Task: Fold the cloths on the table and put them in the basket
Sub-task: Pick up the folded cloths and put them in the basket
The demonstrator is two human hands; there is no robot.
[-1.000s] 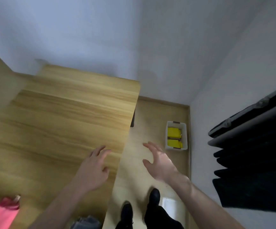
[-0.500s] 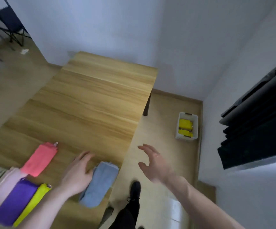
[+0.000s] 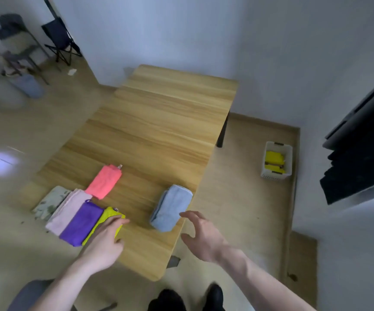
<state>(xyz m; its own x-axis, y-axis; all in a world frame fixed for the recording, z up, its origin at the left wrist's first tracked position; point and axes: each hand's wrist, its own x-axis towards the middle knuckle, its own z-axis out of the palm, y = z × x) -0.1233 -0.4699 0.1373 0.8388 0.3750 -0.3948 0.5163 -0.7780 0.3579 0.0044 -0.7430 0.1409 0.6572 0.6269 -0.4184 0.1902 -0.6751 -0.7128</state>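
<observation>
Left hand (image 3: pixel 105 237) is pressing flat on the yellow cloth (image 3: pixel 110 217); right hand (image 3: pixel 200 232) is hovering spread beside the blue cloth (image 3: pixel 171 207) — a nudge risks tipping it off the worktop (image 3: pixel 159 122) edge.

We are finding no readable text, label, brand, number or sign anywhere in this view. We are seeing small tags on the pink cloth (image 3: pixel 103 182) and the yellow-green cloth (image 3: pixel 108 221), but they are showing too small and blurred to read.
</observation>
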